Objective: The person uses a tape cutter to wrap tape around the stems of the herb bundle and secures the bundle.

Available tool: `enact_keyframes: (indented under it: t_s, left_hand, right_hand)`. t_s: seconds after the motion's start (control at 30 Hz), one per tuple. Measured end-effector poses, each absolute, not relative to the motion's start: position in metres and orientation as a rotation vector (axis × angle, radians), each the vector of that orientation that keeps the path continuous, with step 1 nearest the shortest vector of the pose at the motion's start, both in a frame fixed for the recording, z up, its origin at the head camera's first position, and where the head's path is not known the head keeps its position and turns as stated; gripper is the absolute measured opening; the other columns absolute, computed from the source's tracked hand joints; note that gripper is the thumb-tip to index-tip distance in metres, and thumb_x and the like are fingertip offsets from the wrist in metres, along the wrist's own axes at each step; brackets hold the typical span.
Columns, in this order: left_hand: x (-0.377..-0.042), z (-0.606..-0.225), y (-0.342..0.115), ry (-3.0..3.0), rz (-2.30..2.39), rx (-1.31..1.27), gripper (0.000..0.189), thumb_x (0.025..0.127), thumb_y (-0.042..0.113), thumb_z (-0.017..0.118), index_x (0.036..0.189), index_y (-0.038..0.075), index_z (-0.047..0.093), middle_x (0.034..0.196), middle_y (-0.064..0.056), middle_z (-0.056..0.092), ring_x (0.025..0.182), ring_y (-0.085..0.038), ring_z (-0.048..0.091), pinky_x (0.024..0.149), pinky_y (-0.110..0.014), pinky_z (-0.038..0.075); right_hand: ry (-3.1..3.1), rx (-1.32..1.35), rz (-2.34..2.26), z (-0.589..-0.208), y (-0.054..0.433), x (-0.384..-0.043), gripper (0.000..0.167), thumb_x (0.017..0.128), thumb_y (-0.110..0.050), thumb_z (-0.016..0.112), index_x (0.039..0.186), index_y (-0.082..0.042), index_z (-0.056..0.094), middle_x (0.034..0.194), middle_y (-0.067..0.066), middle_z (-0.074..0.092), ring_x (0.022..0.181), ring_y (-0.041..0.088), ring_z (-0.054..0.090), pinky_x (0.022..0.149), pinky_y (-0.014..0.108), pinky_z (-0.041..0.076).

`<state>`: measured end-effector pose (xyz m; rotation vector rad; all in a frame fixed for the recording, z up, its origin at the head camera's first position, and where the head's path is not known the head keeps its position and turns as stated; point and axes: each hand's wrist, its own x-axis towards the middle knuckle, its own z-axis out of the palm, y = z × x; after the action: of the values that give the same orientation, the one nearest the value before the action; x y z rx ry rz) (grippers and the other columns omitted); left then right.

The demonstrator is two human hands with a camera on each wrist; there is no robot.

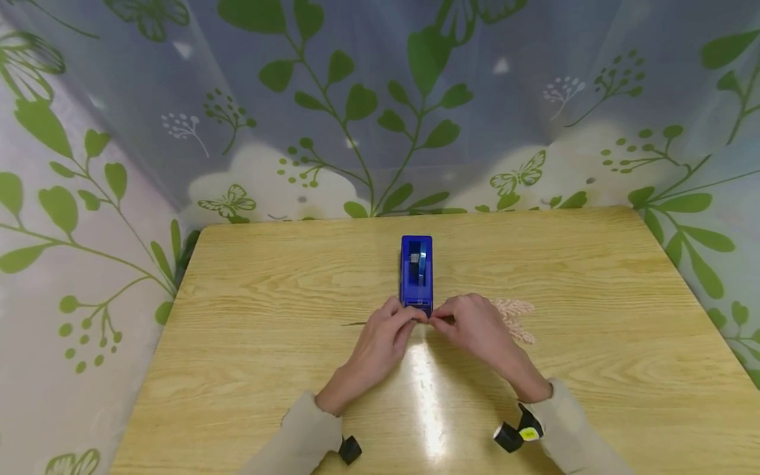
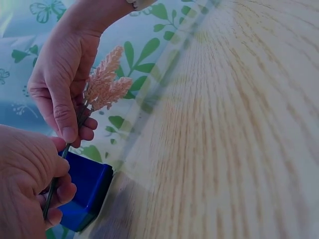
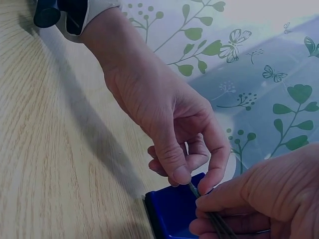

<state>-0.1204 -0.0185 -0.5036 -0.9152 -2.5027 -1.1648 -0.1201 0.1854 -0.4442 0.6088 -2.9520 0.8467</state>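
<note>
A small bunch of pink, fluffy artificial flowers (image 2: 107, 82) on thin dark stems (image 3: 222, 226) lies across both hands. My left hand (image 1: 382, 333) grips the stems, its fingers curled round them. The right hand (image 1: 477, 330) pinches the stems nearer the flower heads, thumb against fingertips, right beside the left fingertips. A small shiny patch shows on the stems between the two hands in the right wrist view. Directly beyond the fingertips stands a blue tape dispenser (image 1: 417, 267), its near end partly hidden by the hands.
The wooden table (image 1: 267, 277) extends around the hands. Behind it hangs a curtain (image 1: 368, 132) printed with leaves and butterflies, which continues along the left side. Black wrist cameras sit at both sleeves, such as the right one (image 1: 508, 437).
</note>
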Motion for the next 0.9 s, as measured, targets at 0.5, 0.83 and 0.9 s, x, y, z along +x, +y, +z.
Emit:
enact_keyframes:
  t_s: [0.5, 0.83, 0.9]
  left_hand:
    - [-0.1202, -0.4995, -0.0195, -2.593, -1.144, -0.908, 0.019, 0.099, 0.003, 0.069, 0.113, 0.013, 0.077, 0.090, 0.000, 0.058, 0.070, -0.011, 0.045, 0.064, -0.023, 0.039]
    - [-0.1174, -0.4962, -0.0184, -2.731, -1.143, -0.898, 0.020, 0.097, -0.003, 0.069, 0.111, 0.007, 0.079, 0.090, -0.002, 0.055, 0.075, -0.013, 0.046, 0.067, -0.024, 0.041]
    - [-0.1156, -0.4959, -0.0185, -2.767, -1.165, -0.883, 0.020, 0.098, -0.003, 0.068, 0.111, 0.006, 0.079, 0.093, -0.003, 0.056, 0.077, -0.014, 0.047, 0.068, -0.023, 0.043]
  right_hand:
    - [-2.996, 0.644, 0.843, -0.4425, 0.1850, -0.1211, 0.004, 0.090, -0.009, 0.081, 0.090, -0.008, 0.084, 0.082, 0.003, 0.078, 0.062, 0.003, 0.060, 0.055, 0.022, 0.050]
    - [-3.084, 0.654, 0.877, -0.4452, 0.1833, -0.1212, 0.003, 0.090, -0.006, 0.081, 0.088, -0.007, 0.083, 0.082, 0.000, 0.078, 0.066, 0.004, 0.062, 0.060, 0.024, 0.054]
    - [-3.111, 0.645, 0.892, -0.4462, 0.1822, -0.1206, 0.003, 0.089, -0.007, 0.082, 0.086, -0.007, 0.083, 0.081, -0.002, 0.076, 0.065, 0.004, 0.060, 0.061, 0.024, 0.053]
